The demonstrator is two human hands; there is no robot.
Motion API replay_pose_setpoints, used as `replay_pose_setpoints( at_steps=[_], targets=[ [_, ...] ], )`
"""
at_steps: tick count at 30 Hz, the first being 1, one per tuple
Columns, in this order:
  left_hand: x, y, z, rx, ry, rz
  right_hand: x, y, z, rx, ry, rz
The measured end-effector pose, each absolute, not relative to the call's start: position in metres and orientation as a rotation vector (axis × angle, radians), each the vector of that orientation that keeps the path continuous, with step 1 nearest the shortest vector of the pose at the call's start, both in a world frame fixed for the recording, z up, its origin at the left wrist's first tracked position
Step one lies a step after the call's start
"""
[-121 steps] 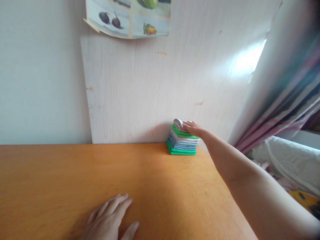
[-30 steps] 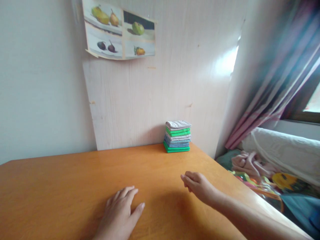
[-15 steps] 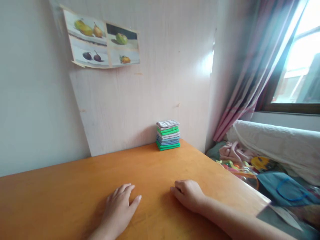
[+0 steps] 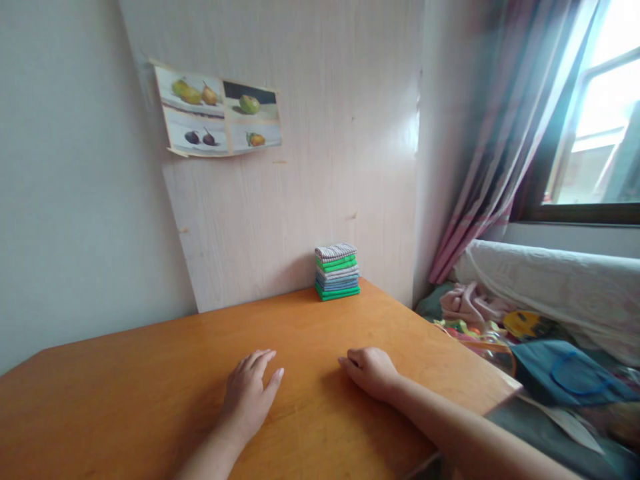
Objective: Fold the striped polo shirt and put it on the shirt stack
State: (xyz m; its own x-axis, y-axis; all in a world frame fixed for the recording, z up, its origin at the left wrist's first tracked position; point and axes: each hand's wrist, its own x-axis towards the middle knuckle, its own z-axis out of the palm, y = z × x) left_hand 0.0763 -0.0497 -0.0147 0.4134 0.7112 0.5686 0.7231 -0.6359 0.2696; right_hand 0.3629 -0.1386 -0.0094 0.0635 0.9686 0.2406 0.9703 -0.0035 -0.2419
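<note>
My left hand (image 4: pixel 253 390) is open over the wooden tabletop (image 4: pixel 150 373), thumb apart from the fingers and nothing in it. To its right, my right hand (image 4: pixel 370 373) rests by the table with its fingers curled into a loose fist. A small gap shows between its thumb and fingers, and I see nothing held there. Beyond both hands, a neat stack of folded cloths (image 4: pixel 338 272) stands at the table's far edge against the wall panel. Its layers are green, blue, grey and striped. Neither hand touches the stack.
Fruit pictures (image 4: pixel 223 113) are taped to the pale wall panel (image 4: pixel 310 193). On the right, past the table's edge, lie a pink cloth (image 4: pixel 470 303), a blue bag-like item (image 4: pixel 570 373) and other clutter. A curtain (image 4: pixel 480 160) hangs beside the window.
My view has tilted upward and shifted slightly, so the pictures sit lower. Both hands appear a little higher in view. Their poses stay nearly the same, and the cloth stack has not moved.
</note>
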Motion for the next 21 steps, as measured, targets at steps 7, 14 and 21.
replay_pose_setpoints(
  at_steps=[7,14,21],
  targets=[
    [0.076,-0.065,0.006,-2.552,-1.244,-1.193,0.363,-0.137,-0.011,-2.043,-1.919,0.005],
    [0.042,-0.099,0.018,-2.553,-1.359,-1.194,0.363,-0.134,-0.012,-2.066,-1.914,0.027],
    [-0.061,-0.155,-0.020,-2.387,-1.650,-0.961,0.363,-0.136,-0.012,-2.049,-1.918,0.030]
  ],
)
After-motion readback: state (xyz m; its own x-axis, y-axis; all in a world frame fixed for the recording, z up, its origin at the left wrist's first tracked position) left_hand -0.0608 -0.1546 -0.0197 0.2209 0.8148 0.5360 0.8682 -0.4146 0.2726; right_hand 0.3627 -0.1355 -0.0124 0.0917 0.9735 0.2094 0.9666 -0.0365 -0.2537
